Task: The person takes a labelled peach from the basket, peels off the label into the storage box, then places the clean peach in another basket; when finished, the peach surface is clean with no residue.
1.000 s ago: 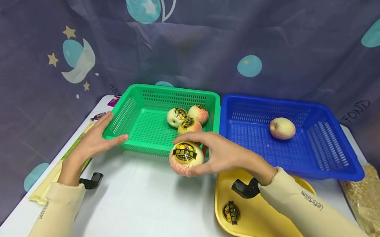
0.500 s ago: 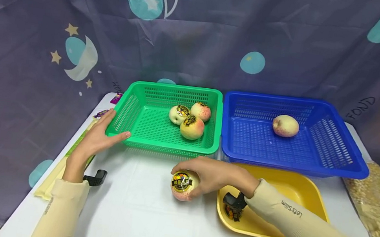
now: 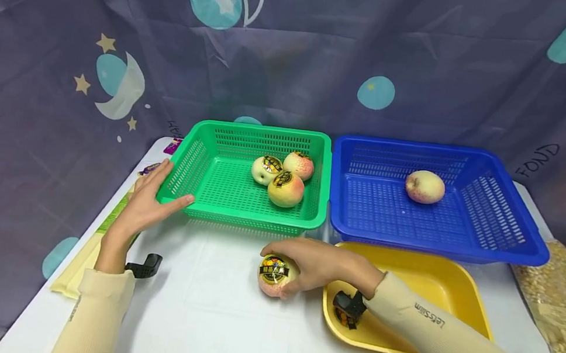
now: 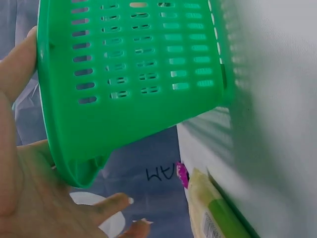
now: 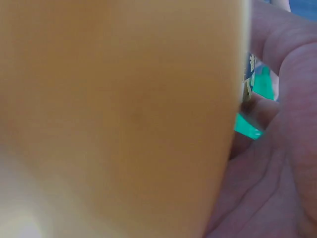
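On the white table before the green basket [image 3: 248, 216], my right hand [image 3: 322, 265] holds a pale pink peach [image 3: 269, 290] with a black label facing up, thumb and fingers curled around its side. Three more labelled peaches [image 3: 285, 190] sit together in the basket's right half. My left hand [image 3: 143, 209] is at the basket's front left corner, fingers spread. In the left wrist view its thumb [image 4: 22, 62] rests against the basket's rim while other fingers extend past the corner. The yellow tray's wall [image 5: 124, 119] blocks most of the right wrist view, hiding the peach's body.
A blue basket [image 3: 412, 243] holding one unlabelled-looking peach [image 3: 425, 187] adjoins the green one. The yellow tray [image 3: 439, 284] lies under my right forearm. A bag of grains [image 3: 559, 304] is at right, a yellow-green packet [image 3: 86, 264] at left. Purple wrappers [image 3: 172, 146] lie at the left.
My right hand has brought the peach from the green basket's front edge down and towards me, onto the open table, then nearly stopped. The left hand has barely moved.
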Available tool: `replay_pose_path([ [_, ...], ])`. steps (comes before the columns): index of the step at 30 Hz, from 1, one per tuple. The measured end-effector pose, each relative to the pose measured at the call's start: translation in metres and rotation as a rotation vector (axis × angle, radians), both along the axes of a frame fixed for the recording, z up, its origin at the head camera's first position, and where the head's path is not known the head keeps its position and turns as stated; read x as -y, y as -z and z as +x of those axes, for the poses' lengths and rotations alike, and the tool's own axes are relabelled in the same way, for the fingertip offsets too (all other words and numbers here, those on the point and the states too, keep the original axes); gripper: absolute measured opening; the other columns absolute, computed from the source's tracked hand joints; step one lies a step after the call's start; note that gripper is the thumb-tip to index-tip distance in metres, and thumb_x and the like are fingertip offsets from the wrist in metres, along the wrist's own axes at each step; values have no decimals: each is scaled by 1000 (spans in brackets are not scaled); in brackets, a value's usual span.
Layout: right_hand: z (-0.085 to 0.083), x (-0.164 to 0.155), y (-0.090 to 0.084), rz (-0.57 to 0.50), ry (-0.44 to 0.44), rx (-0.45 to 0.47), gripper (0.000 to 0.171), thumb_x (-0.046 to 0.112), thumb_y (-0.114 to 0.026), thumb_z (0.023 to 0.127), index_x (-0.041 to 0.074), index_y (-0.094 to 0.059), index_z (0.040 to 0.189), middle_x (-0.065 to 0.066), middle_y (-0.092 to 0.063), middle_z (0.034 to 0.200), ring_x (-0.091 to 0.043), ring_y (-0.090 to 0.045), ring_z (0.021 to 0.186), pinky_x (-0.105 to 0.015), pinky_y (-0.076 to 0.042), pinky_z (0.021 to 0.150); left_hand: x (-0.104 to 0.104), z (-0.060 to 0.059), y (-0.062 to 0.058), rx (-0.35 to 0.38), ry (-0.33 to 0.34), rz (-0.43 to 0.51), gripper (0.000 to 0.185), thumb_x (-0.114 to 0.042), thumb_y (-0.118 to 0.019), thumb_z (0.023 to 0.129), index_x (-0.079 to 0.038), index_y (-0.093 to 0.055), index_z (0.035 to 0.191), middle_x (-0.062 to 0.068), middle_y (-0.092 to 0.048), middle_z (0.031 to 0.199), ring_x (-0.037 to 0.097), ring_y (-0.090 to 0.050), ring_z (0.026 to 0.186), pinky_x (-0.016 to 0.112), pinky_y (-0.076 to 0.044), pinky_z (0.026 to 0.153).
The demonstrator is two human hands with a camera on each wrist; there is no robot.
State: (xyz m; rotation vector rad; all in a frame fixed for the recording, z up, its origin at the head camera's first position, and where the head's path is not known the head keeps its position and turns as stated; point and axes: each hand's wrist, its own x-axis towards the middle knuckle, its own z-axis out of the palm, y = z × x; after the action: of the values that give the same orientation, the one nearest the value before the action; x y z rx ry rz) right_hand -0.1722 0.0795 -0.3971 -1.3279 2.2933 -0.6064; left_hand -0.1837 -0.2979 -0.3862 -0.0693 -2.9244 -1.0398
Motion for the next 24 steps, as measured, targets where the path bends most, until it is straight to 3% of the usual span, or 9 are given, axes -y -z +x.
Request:
replay_pose_path([
  [4, 2, -5, 2, -14, -6, -7, 71, 23, -84, 81, 9, -53, 143, -4, -62, 138, -19, -59, 126, -40, -46, 111, -6, 4, -2, -102, 35, 28, 96, -47, -78, 87, -28, -24, 163, -3, -11, 173, 43, 1, 158, 80, 1, 112],
  [7, 3, -7, 3, -23, 1, -17, 71, 24, -83, 81, 10, -53, 144, -4, -62, 138, -19, -59, 126, -39, -47, 110, -15, 11, -6, -219, 97, 73, 93, -33, -87, 81, -30, -37, 159, -2, -25, 170, 37, -8, 157, 77, -2, 114],
  [11, 5, -10, 3, -21, 17, -47, 71, 27, -83, 82, 12, -53, 144, -3, -63, 139, -18, -60, 126, -39, -48, 108, -35, 24, -11, -345, 216, 124, 83, -18, -94, 72, -22, -56, 146, 3, -51, 152, 30, -36, 144, 62, -25, 116],
  [14, 7, -11, 1, -13, 29, -81, 71, 29, -84, 82, 13, -54, 145, -3, -62, 140, -19, -60, 127, -41, -49, 109, -50, 37, -13, -316, 313, 133, 74, -18, -95, 71, -20, -64, 138, 1, -63, 134, 21, -53, 125, 45, -44, 104],
  [17, 10, -13, 0, 6, 46, -126, 72, 33, -84, 82, 15, -55, 145, -2, -62, 140, -19, -60, 126, -42, -50, 107, -64, 48, -12, -253, 395, 91, 66, -26, -95, 71, -24, -68, 132, -5, -68, 126, 13, -57, 116, 36, -48, 99],
  [21, 14, -15, -1, 18, 69, -183, 73, 40, -85, 81, 17, -56, 144, 1, -63, 137, -17, -62, 122, -42, -52, 103, -78, 56, -11, -216, 454, 48, 60, -35, -93, 72, -28, -70, 127, -12, -67, 127, 9, -55, 123, 37, -47, 106],
  [24, 16, -15, -2, 17, 82, -209, 74, 43, -85, 80, 17, -57, 143, 1, -64, 134, -17, -64, 119, -42, -54, 101, -86, 58, -5, -118, 478, 47, 60, -40, -91, 74, -31, -69, 129, -12, -67, 129, 12, -58, 124, 44, -48, 106],
])
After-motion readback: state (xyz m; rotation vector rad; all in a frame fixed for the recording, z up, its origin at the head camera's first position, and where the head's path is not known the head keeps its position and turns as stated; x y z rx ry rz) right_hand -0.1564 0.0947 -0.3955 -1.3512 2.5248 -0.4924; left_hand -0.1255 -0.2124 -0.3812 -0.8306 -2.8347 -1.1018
